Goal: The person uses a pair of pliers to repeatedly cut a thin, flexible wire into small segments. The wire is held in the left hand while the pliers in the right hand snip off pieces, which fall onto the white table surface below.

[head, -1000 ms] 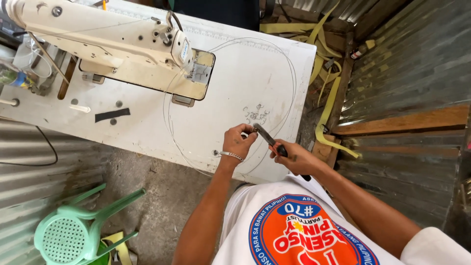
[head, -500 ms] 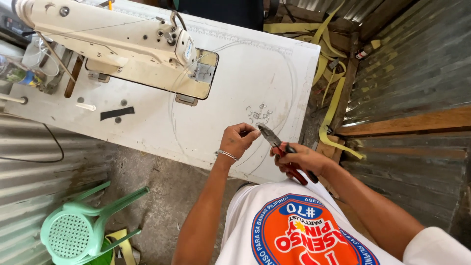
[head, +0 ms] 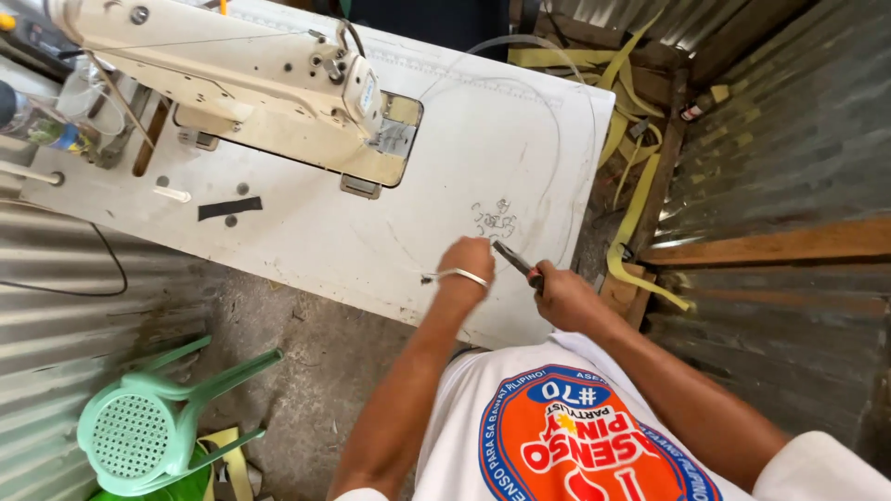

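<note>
Since the earlier frames the left hand [head: 467, 258] has slid forward along the near edge of the white worn sewing table [head: 306, 232] and now sits closed into a loose fist over a thin clear loop of stiff line [head: 557, 139], whose cut end sticks out just left of the wrist; the right hand [head: 564, 295] has drawn in close beside it, so the two hands are nearly touching. The right hand is wrapped tight round the handles of a pair of dark metal pliers [head: 516, 261], whose nose points up and left toward the left fist; whether the nose is biting the line cannot be told. That closing-up suggests the work is now at the line's end by the table edge. The cream-coloured industrial sewing machine [head: 251, 83] stands well apart at the table's far left, and a short black strip [head: 229, 208] lies between it and the near edge. Yellow webbing straps [head: 636, 199] hang down the right side against corrugated metal sheeting [head: 789, 139], near the right elbow's side. A mint-green plastic stool [head: 148, 427] lies tipped on the dirt floor, left of the person.
</note>
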